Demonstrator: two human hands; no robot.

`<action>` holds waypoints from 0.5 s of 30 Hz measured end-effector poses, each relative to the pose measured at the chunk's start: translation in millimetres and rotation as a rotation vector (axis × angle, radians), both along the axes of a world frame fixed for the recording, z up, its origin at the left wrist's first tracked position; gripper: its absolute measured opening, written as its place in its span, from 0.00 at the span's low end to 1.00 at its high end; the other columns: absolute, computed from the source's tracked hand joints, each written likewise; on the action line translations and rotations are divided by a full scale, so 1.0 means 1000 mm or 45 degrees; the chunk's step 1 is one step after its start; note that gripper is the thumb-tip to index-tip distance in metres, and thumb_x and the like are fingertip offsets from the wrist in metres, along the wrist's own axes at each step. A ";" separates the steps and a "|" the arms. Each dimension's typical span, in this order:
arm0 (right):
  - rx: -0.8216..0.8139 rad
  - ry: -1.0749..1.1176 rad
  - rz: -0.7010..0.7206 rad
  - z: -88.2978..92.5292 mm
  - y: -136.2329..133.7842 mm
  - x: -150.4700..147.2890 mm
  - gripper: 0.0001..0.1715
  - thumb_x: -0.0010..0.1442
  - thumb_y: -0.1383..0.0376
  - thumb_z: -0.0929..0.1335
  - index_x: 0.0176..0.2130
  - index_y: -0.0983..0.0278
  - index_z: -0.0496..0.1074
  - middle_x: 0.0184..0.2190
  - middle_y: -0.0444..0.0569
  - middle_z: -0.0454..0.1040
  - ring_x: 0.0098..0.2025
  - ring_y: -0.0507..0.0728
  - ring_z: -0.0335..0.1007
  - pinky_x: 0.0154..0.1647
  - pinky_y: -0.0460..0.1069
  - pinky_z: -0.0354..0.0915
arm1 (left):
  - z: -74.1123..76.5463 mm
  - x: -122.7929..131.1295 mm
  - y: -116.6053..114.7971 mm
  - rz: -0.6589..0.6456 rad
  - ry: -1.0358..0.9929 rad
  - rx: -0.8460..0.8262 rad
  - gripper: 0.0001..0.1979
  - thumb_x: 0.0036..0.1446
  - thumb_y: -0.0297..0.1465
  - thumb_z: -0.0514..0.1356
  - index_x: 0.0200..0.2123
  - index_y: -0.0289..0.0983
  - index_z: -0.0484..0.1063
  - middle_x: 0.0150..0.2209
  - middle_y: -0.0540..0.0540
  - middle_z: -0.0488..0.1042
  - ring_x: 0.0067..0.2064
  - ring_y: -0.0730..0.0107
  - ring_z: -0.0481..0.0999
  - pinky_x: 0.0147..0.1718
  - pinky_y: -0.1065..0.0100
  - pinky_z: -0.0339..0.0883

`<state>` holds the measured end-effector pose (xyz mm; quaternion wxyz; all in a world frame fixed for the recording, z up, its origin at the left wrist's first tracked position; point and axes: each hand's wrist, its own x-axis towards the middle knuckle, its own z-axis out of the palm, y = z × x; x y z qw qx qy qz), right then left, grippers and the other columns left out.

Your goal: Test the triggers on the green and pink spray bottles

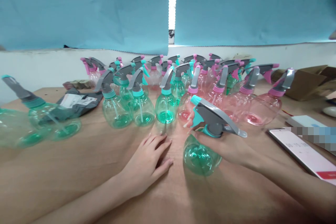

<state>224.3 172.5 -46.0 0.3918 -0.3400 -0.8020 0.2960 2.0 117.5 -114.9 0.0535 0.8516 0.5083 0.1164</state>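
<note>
The right hand (231,147) grips a green bottle (201,157) at its shoulder, fingers (207,140) curled round just below the grey and teal trigger head (215,117). The head sits on the neck, its lever running out over the knuckles. The bottle is tilted, base toward the camera. Whether the base rests on the tabletop (91,168) or hangs just above it, I cannot tell.

The left hand (147,162) lies flat on the tabletop just left of the bottle, fingers spread and holding nothing.

Judging by how things lie, most of the work looks done. Just beyond the fingertips of both hands stands a crowd of bottles, each already with a head on:
- green bottles (166,106) with teal collars, ahead of the left fingers
- pink bottles (252,108) with pink collars, ahead of the right fingers and to their right

Two more green ones (52,119) lie on their sides well left of the left fingers, heads on too. No bare bottle or loose head shows anywhere.

Every bottle looks empty. Only a thin dip tube shows inside the clear walls, and no liquid.

A phone (301,150) lies near the right wrist, on its outer side. A grey pouch (78,101) sits beyond the lying bottles.
</note>
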 end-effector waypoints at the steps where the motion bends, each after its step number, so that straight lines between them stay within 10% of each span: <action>1: -0.036 0.016 0.009 0.000 0.001 0.000 0.07 0.49 0.67 0.64 0.31 0.55 0.69 0.27 0.43 0.75 0.28 0.55 0.74 0.27 0.49 0.73 | 0.000 0.000 0.000 -0.001 -0.005 0.003 0.23 0.65 0.39 0.53 0.60 0.37 0.63 0.60 0.38 0.65 0.61 0.51 0.61 0.59 0.47 0.55; 15: -0.226 0.152 0.199 -0.001 0.005 -0.001 0.28 0.51 0.71 0.67 0.52 0.55 0.70 0.52 0.48 0.75 0.43 0.60 0.77 0.46 0.56 0.73 | -0.001 0.000 0.000 -0.010 -0.014 0.034 0.23 0.65 0.39 0.53 0.60 0.39 0.63 0.60 0.39 0.65 0.61 0.51 0.61 0.58 0.48 0.57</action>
